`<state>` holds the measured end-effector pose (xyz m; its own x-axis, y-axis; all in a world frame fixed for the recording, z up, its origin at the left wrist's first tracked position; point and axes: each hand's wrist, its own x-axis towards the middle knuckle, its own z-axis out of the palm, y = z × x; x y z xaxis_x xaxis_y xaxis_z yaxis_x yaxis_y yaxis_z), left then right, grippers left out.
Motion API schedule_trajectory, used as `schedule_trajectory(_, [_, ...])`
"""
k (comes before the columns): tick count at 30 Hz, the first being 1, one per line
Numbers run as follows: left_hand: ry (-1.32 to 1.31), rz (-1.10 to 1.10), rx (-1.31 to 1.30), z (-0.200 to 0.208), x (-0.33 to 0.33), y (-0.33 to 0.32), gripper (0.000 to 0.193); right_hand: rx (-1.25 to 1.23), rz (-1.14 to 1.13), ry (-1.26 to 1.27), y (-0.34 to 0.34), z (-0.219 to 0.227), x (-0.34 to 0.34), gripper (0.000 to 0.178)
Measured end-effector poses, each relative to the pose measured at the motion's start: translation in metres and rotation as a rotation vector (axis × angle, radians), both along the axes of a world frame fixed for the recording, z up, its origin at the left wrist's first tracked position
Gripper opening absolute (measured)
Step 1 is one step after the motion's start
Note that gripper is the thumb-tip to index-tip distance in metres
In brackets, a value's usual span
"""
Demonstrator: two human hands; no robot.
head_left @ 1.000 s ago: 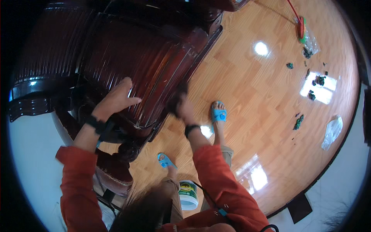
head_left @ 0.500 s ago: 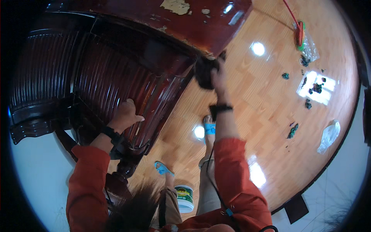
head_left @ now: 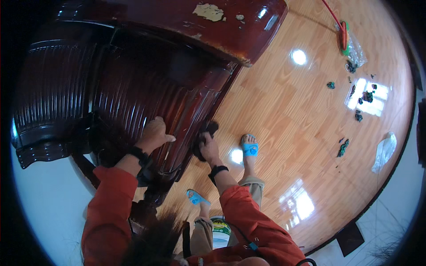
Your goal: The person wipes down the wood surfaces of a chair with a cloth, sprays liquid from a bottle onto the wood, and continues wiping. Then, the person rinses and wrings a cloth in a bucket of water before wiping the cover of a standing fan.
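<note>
A dark reddish-brown wooden bench [head_left: 133, 97] with a slatted seat fills the left side. My left hand [head_left: 155, 134] rests on the slats, thumb stretched out to the right, holding nothing. At the bench's front edge my right hand [head_left: 209, 149] is closed on a dark cloth [head_left: 204, 133], which is bunched up and pressed against the wood. Its folds hide part of the edge, and my fingertips are partly hidden in it.
The broad armrest [head_left: 248, 35] has peeled patches. A white bucket [head_left: 221, 230] with a green label stands by my feet in blue slippers [head_left: 250, 149]. Dark scraps [head_left: 367, 96], clear plastic bags [head_left: 385, 150] and a red-handled broom-like tool [head_left: 344, 37] are at right.
My right hand has brought the dark cloth from under the armrest corner back toward me along the bench's front edge. My left hand stays on the slats. My right foot shows more fully.
</note>
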<state>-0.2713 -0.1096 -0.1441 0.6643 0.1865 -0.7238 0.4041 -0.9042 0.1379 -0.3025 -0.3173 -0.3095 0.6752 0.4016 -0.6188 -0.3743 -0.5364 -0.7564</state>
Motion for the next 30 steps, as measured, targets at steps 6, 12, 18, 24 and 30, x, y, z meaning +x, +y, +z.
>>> schedule_trajectory(6, [0.197,0.076,0.008,0.002,0.014,-0.005,0.072,0.248,-0.246,0.229,-0.040,0.009,-0.007,0.039])
schedule_trajectory(12, [0.214,0.181,-0.027,0.008,0.020,-0.003,0.070,0.741,-0.472,-0.050,0.008,0.088,0.185,0.044])
schedule_trajectory(18, [0.253,0.462,-0.105,0.009,0.022,0.006,0.075,0.405,-0.415,-0.255,0.067,0.068,0.041,0.076])
schedule_trajectory(24, [0.144,0.380,-0.036,0.004,0.032,-0.013,0.070,0.127,-0.404,0.288,0.047,0.078,-0.157,0.086])
schedule_trajectory(30, [0.271,0.425,-0.016,-0.006,0.031,-0.006,0.073,0.533,-0.576,0.515,0.022,0.023,-0.026,0.057])
